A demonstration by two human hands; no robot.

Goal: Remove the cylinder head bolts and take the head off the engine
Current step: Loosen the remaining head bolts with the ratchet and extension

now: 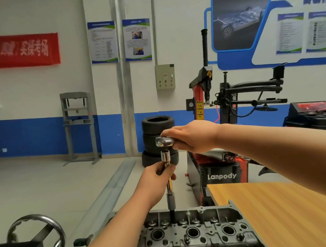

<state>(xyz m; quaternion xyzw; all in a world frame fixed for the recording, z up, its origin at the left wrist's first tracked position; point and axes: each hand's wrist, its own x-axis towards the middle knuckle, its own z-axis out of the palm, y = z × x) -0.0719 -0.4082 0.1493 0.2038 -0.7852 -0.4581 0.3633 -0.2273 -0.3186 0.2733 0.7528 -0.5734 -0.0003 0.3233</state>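
**Cylinder head** [193,233]: grey cast metal, found at the near centre, at the bottom edge of the view. Three round bores and a row of valve springs are shown on top. It is judged not yet lifted from the engine.

**Head bolt:** not visible. It is presumed to sit deep in the well at the far left of the head, where the tool goes down.

**Extension bar** [170,187]: set upright, with its dark lower end sunk into that well.

**Ratchet** [164,141]: fitted across the top of the bar. The long reach is judged to be needed because the bolt lies deep.

**Left hand** [158,178]: fingers curled tight round the upper bar, just below the ratchet. It is judged to be placed there so that the tall bar is kept plumb and seated on the bolt.

**Right hand** [193,136]: closed round the ratchet handle, which is largely hidden in the fist, with one fingertip laid over the ratchet's top. It is judged to be set for swinging the handle.

**Table** [282,217]: wood-grain top, to the right of the head. Contact between the two cannot be determined.

**Handwheel** [56,228]: metal, at the near left.

**Tyres** [154,124]: stacked on the floor, far behind the hands.

**Tyre machine** [221,177]: red and black, at the far right.

**Press frame** [78,124]: grey, against the far left wall.
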